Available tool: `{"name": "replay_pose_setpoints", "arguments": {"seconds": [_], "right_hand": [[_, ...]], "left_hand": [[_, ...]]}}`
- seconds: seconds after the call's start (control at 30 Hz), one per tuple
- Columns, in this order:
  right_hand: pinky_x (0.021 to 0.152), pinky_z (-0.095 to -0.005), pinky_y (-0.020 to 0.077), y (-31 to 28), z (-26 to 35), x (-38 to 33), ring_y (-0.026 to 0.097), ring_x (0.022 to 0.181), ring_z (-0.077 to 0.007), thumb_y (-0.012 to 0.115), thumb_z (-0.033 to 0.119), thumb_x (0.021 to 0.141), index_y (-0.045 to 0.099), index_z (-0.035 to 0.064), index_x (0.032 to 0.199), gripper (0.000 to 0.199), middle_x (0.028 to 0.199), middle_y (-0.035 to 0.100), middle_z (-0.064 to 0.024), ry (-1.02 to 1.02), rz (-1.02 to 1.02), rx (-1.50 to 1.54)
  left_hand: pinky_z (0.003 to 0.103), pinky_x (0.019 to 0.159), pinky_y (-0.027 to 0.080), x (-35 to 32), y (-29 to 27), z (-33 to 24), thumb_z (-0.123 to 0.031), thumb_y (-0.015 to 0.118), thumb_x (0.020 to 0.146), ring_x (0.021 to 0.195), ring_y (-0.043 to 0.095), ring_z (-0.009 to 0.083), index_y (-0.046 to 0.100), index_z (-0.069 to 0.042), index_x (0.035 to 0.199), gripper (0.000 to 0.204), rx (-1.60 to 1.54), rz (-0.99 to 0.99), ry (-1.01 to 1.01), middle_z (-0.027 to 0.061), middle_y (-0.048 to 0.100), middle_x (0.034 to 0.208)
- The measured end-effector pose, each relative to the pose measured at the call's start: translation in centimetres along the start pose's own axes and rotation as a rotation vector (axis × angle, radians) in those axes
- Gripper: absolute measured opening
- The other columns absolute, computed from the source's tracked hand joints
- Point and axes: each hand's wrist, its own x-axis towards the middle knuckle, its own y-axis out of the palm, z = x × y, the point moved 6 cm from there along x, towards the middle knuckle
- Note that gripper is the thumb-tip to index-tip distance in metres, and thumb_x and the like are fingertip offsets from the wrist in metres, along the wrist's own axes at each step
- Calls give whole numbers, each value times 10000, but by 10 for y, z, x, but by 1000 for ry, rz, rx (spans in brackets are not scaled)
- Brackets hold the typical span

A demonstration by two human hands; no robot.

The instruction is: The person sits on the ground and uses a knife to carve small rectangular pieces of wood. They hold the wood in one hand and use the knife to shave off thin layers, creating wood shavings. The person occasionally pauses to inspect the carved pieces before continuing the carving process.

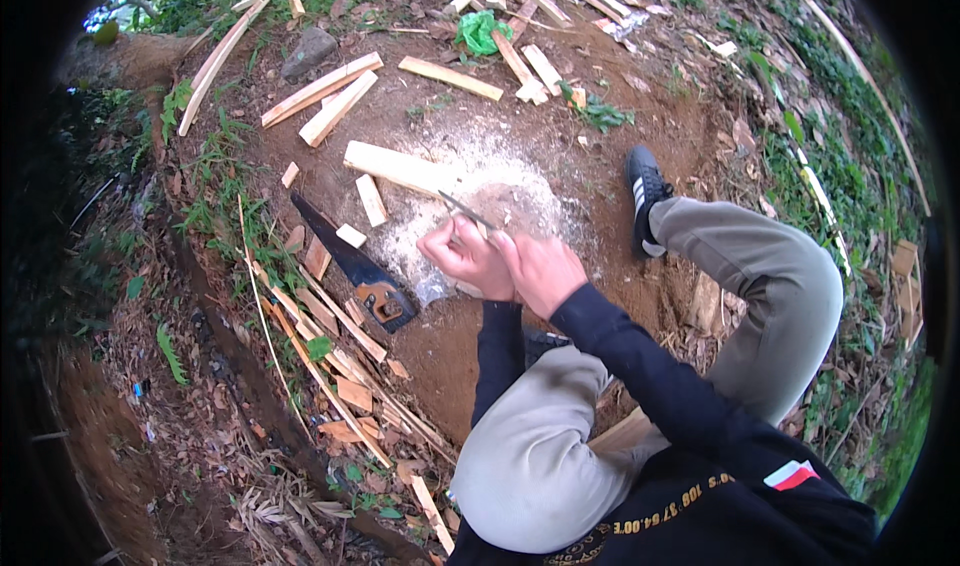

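My two hands meet in front of me over a patch of pale sawdust. My left hand (466,258) has its fingers curled closed; what lies inside them is hidden. Against it, my right hand (545,271) is closed, with the thumb along a thin, dark, narrow metal tool (465,209) whose tip points away to the upper left. The tool's kind cannot be made out. Just beyond the tip lies a pale wooden board (400,169). To the left, a handsaw (350,264) with a brown and black handle rests on the soil.
Short wood offcuts (371,200) lie beside the board. Long wood strips (340,311) are heaped along the left, and more planks (450,78) are scattered farther off near a green plastic bag (482,33). A grey stone (309,53) sits at the far left.
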Motion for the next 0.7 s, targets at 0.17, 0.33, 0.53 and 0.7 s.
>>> {"name": "replay_pose_setpoints", "arguments": {"seconds": [0.17, 0.33, 0.53, 0.7], "right_hand": [[652, -517, 521, 6, -2, -18, 632, 697, -408, 434, 205, 994, 581, 18, 1107, 264, 806, 619, -194, 260, 126, 141], [585, -486, 541, -1, 12, -9, 662, 662, -382, 463, 271, 1006, 629, 53, 986, 274, 746, 648, -183, 16, -59, -76], [564, -496, 528, -12, 13, -18, 645, 608, -412, 456, 340, 1010, 601, 32, 809, 395, 612, 614, -224, 152, -103, 28], [557, -494, 520, 13, 0, -10, 635, 612, -410, 445, 317, 1012, 590, 26, 844, 367, 635, 614, -211, 133, -60, 26]], "left_hand": [[313, 696, 380, -2, -10, -2, -25, 529, 914, 795, 428, 131, 453, -22, 833, 111, 74, -16, 197, 51, 413, 873], [358, 714, 403, -9, -12, 3, -19, 557, 880, 833, 470, 204, 464, -18, 837, 102, 93, 3, 128, 84, 451, 898], [323, 719, 381, -7, -12, -5, -58, 550, 912, 810, 432, 146, 460, -27, 840, 119, 108, -7, 152, 64, 420, 886], [378, 748, 421, -3, -18, -3, -24, 570, 879, 873, 497, 237, 481, -11, 842, 98, 66, 6, 134, 116, 470, 941]]}}
